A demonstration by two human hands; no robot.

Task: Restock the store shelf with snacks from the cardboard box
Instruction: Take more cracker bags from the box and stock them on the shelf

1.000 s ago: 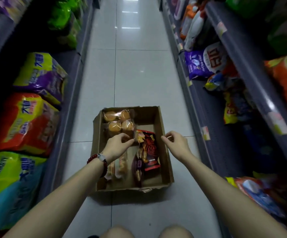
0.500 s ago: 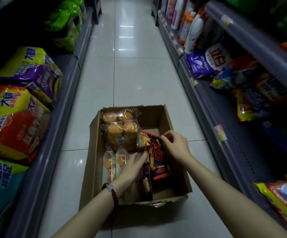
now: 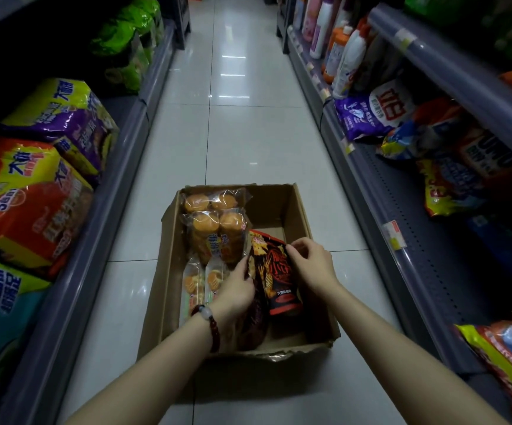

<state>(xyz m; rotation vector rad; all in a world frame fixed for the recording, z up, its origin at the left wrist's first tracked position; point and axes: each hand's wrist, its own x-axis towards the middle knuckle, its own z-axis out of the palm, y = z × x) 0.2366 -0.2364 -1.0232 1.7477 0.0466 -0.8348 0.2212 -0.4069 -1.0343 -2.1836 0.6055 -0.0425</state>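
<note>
Two bare hands reach into the open brown cardboard box (image 3: pixel 302 210) on the white tiled aisle floor (image 3: pixel 248 142). Left hand (image 3: pixel 236 291) and right hand (image 3: pixel 313 265) both grasp the dark red-and-black snack bag (image 3: pixel 276 277) from either side, by the box's right wall. Clear packs of round orange cakes (image 3: pixel 215 222) fill its far left corner.
</note>
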